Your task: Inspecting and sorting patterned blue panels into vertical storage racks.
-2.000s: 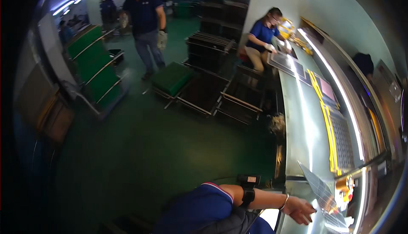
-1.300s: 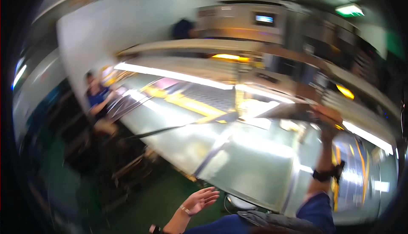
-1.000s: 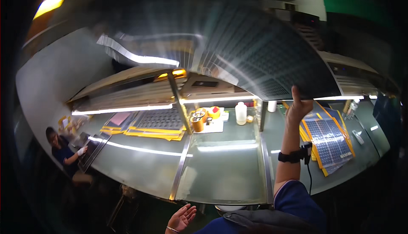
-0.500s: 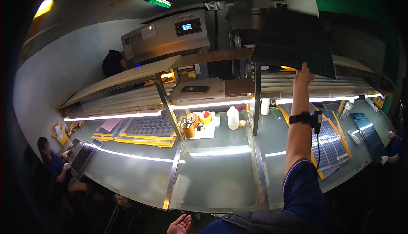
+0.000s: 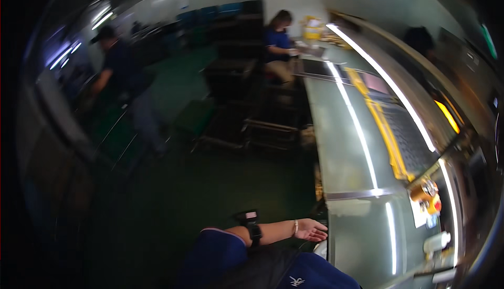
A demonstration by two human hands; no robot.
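Note:
Beside the near edge of the glass-topped table point(image 5: 346, 236), my left hand point(image 5: 312, 230) is stretched out with its fingers loosely apart and nothing in it. A band circles its wrist, and a black strapped device point(image 5: 253, 231) sits farther up the forearm. Just below the fingers, a small whitish thing point(image 5: 321, 248) shows at the table edge; I cannot make out its kind. My right hand is outside this view, so the dark panel it held earlier is also out of sight.
A white bottle point(image 5: 437, 242) and an orange-brown container point(image 5: 423, 190) stand on the table. Yellow-edged sheets point(image 5: 386, 131) lie farther along it. A co-worker point(image 5: 278, 44) sits at the far end; another person point(image 5: 118, 73) stands left. Dark carts point(image 5: 228, 115) stand on the floor.
The view has swung far to the left, toward the room and the table's end. The raised dark panel and my right hand have left the picture; my left arm has come into it.

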